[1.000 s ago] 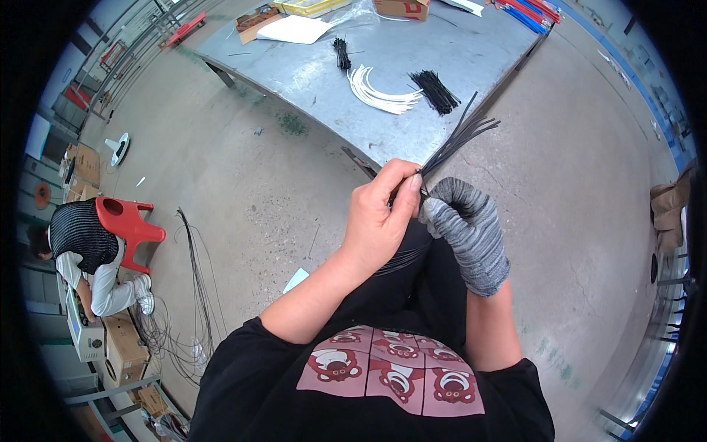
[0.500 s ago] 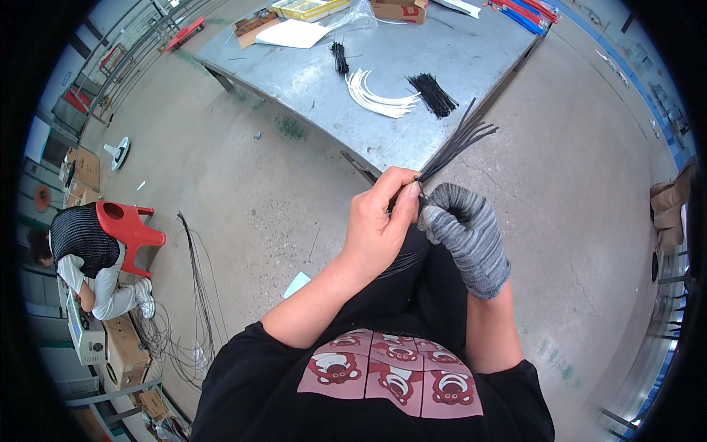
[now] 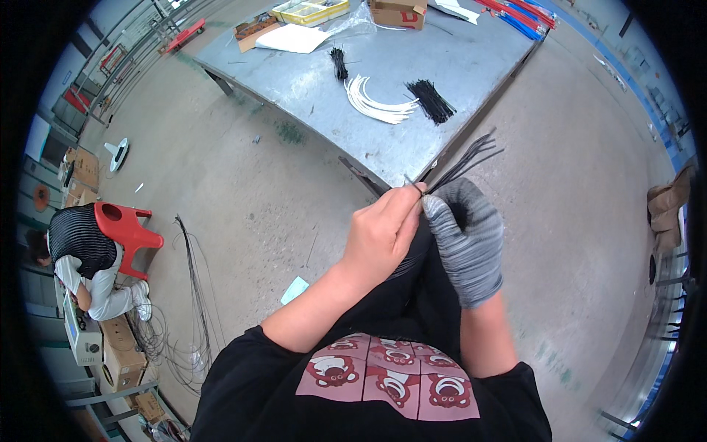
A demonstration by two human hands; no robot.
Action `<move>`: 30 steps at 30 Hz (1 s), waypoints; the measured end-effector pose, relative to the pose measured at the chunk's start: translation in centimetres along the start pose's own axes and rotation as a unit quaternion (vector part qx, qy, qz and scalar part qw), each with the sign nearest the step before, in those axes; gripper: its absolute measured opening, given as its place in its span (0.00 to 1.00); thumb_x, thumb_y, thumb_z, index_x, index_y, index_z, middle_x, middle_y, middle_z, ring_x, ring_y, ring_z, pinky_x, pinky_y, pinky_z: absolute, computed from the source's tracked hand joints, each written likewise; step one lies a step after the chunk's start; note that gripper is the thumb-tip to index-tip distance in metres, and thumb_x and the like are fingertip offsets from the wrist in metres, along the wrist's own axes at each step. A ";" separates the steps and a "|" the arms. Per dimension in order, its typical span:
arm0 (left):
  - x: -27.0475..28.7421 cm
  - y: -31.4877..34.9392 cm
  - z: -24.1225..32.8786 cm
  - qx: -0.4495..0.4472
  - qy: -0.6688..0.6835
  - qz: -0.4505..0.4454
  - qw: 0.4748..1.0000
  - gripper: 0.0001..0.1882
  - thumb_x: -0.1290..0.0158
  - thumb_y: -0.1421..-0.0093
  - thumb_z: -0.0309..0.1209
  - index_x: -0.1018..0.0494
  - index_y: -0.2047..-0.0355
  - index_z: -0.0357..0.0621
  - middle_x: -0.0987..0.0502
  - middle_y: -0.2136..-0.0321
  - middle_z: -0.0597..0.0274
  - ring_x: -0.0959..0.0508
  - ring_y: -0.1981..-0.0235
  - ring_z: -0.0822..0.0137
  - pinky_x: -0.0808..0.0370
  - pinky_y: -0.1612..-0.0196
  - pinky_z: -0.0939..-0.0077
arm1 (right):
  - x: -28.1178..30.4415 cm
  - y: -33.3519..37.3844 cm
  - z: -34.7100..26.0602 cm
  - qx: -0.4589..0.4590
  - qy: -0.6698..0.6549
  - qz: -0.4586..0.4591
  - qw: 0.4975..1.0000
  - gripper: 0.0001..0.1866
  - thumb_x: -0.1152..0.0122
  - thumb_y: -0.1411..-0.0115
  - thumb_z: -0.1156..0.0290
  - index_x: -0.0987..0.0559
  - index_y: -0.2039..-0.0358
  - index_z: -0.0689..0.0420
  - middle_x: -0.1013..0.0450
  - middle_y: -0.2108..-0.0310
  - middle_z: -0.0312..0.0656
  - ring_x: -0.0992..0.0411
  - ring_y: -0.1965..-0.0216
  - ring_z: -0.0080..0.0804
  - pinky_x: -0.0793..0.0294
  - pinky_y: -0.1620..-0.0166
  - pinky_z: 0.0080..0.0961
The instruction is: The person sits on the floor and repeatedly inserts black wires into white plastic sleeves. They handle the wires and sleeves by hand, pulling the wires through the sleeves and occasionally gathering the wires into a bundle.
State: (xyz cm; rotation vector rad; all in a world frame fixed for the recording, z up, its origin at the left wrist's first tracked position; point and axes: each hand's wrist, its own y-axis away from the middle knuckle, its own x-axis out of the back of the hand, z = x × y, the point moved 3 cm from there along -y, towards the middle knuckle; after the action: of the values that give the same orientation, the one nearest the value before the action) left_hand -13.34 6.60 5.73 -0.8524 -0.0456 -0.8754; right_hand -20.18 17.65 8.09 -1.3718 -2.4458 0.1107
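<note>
A bundle of thin black cables (image 3: 465,161) is held just off the near corner of the table, its loose ends fanning up and to the right. My bare left hand (image 3: 384,232) pinches it from the left, thumb and forefinger pressed together. My right hand (image 3: 469,239), in a grey knitted glove, closes on the bundle from the other side, with its fingertips touching the left ones. Between the fingertips a short thin black strip (image 3: 412,183) sticks up; its lower end is hidden. More of the dark strands run down over my lap, partly covered by my forearm.
On the metal table (image 3: 309,96) lie a curved bundle of white strips (image 3: 375,107), two bunches of black strips (image 3: 431,102) (image 3: 339,64), a cardboard box (image 3: 398,13) and a yellow-edged tray (image 3: 309,10). Left, a person sits on a red stool (image 3: 127,232) near loose cables (image 3: 193,272) on the floor.
Both hands have dropped slightly with the bundle, whose loose ends now lean lower and further right. The gloved hand has turned more upright, and a thin black strip now shows beside the left fingertips.
</note>
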 end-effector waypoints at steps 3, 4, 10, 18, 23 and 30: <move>0.3 -0.5 0.6 -0.035 -0.070 0.000 0.997 0.12 0.50 0.48 0.18 0.30 0.61 0.37 0.28 0.74 0.53 0.25 0.75 0.53 0.29 0.74 0.65 | 0.0 0.7 -2.0 0.052 0.074 0.072 0.993 0.10 0.41 0.45 0.77 0.25 0.61 0.61 0.26 0.70 0.42 0.28 0.73 0.26 0.27 0.64 0.23; 0.3 -0.8 1.1 -0.048 -0.087 0.003 0.995 0.12 0.50 0.49 0.18 0.30 0.62 0.38 0.28 0.75 0.53 0.25 0.76 0.53 0.29 0.74 0.65 | -0.1 0.5 -2.4 0.121 0.112 0.068 0.984 0.11 0.42 0.46 0.78 0.25 0.61 0.61 0.25 0.67 0.44 0.26 0.69 0.33 0.27 0.62 0.27; 1.3 -1.9 3.3 0.073 0.109 -0.053 0.990 0.07 0.53 0.42 0.20 0.33 0.63 0.34 0.27 0.75 0.55 0.25 0.78 0.63 0.29 0.75 0.73 | 1.3 0.5 -5.1 0.288 0.189 0.073 0.936 0.11 0.39 0.51 0.78 0.22 0.65 0.58 0.26 0.68 0.43 0.27 0.69 0.38 0.27 0.65 0.29; 5.6 -1.6 10.1 0.088 0.439 -0.194 0.873 0.16 0.57 0.42 0.19 0.36 0.53 0.25 0.28 0.78 0.58 0.30 0.83 0.75 0.34 0.79 0.82 | 2.4 2.5 -9.8 0.375 0.265 0.030 0.888 0.05 0.40 0.47 0.68 0.25 0.77 0.53 0.30 0.76 0.32 0.33 0.75 0.30 0.37 0.72 0.24; 6.8 -0.6 10.0 0.071 0.527 -0.253 0.808 0.19 0.52 0.47 0.17 0.32 0.54 0.24 0.28 0.80 0.52 0.28 0.85 0.64 0.35 0.82 0.77 | 1.4 1.2 -9.2 0.297 0.245 -0.029 0.922 0.07 0.40 0.48 0.64 0.24 0.76 0.52 0.29 0.76 0.32 0.32 0.74 0.30 0.36 0.71 0.25; 5.5 -2.3 8.0 0.031 0.465 -0.196 0.863 0.18 0.53 0.45 0.25 0.32 0.54 0.31 0.27 0.73 0.52 0.27 0.77 0.61 0.31 0.76 0.76 | 0.4 -0.7 -8.6 0.208 0.263 -0.082 0.938 0.10 0.39 0.49 0.59 0.23 0.75 0.51 0.28 0.76 0.32 0.30 0.73 0.31 0.34 0.70 0.28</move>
State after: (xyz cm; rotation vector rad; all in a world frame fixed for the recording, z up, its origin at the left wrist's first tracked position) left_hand -8.94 7.58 14.61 -0.2830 0.6162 -1.5918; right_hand -18.18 16.84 16.42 -0.8689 -1.9320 0.1806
